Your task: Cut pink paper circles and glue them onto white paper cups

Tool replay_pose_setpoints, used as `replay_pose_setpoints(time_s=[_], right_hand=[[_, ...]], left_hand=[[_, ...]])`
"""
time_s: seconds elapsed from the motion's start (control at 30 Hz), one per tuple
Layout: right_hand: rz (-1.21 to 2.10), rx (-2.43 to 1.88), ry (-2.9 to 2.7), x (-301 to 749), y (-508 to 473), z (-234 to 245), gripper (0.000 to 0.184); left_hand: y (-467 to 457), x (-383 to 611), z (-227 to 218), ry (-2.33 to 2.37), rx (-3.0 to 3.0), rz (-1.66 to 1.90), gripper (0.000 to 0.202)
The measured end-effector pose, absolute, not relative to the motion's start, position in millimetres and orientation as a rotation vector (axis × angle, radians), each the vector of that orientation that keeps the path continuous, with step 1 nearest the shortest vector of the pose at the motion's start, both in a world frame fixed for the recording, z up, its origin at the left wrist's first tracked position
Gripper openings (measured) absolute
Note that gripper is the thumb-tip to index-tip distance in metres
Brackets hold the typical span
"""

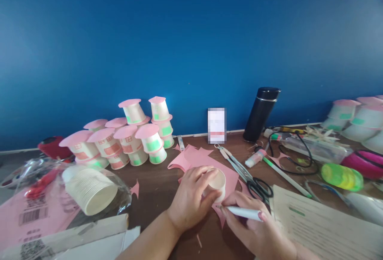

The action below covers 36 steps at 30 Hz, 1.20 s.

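Observation:
My left hand is closed around a small white paper cup, thumb at the near side and fingers over the top. The cup rests on pink paper lying on the brown table. In my right hand is a white marker pen, pinched with its tip toward the paper beside the cup's base. The tip itself is hard to make out. Black-handled scissors lie just beyond my right hand, near a metal tool with long legs.
Stacked paper cups with pink paper roofs stand at the left rear. A bagged stack of cups lies in front of them. A black flask leans near the blue wall. Printed sheets, a glue bottle and a cable occupy the right.

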State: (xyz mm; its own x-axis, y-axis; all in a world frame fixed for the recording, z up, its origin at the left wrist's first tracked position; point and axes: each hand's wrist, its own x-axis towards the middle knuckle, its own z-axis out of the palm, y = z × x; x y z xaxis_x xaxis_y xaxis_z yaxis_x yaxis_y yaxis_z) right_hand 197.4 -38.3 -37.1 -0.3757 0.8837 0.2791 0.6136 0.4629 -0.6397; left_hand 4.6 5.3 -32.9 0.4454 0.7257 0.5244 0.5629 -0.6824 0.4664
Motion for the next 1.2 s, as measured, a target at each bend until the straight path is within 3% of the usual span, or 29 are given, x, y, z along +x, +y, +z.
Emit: replay_pose_setpoints(time_s=[1.2], right_hand=[[0.565,-1.246,-2.164,197.0,-34.6,-41.6,0.012]], left_hand=[[5.4,2.7,-33.1,1.109,2.452,1.042,0.045]])
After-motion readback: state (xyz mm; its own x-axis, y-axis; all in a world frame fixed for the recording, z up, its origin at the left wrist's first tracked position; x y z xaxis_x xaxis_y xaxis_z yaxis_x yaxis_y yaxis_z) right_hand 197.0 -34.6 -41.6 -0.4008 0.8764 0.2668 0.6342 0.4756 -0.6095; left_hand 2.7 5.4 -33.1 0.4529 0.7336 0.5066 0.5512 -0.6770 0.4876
